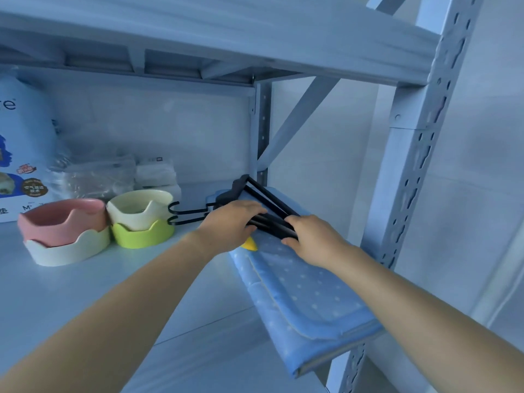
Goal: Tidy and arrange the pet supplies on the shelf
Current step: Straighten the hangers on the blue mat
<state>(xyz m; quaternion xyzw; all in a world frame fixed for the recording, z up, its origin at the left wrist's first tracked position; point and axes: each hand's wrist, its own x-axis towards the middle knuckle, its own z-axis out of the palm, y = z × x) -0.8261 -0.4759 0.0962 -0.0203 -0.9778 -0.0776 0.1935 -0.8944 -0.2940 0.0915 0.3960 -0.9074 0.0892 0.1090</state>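
A bundle of black hangers (265,212) lies on a folded blue dotted pet mat (306,290) at the right end of the shelf, hooks pointing left. My left hand (231,225) grips the hangers near their necks. My right hand (312,241) holds their lower ends, fingers curled over the bars. A small yellow piece (249,245) peeks out under my left hand. Left of the hangers stand stacked pet bowls: a cream bowl (140,205) in a green one (143,235), and a pink bowl (61,218) in a white one (68,249).
A large pet food bag (19,154) stands at the far left. Clear plastic packets (93,177) and white folded pads (156,173) lie behind the bowls. The shelf's upright post (408,177) rises just right of the mat. The mat overhangs the shelf's front edge.
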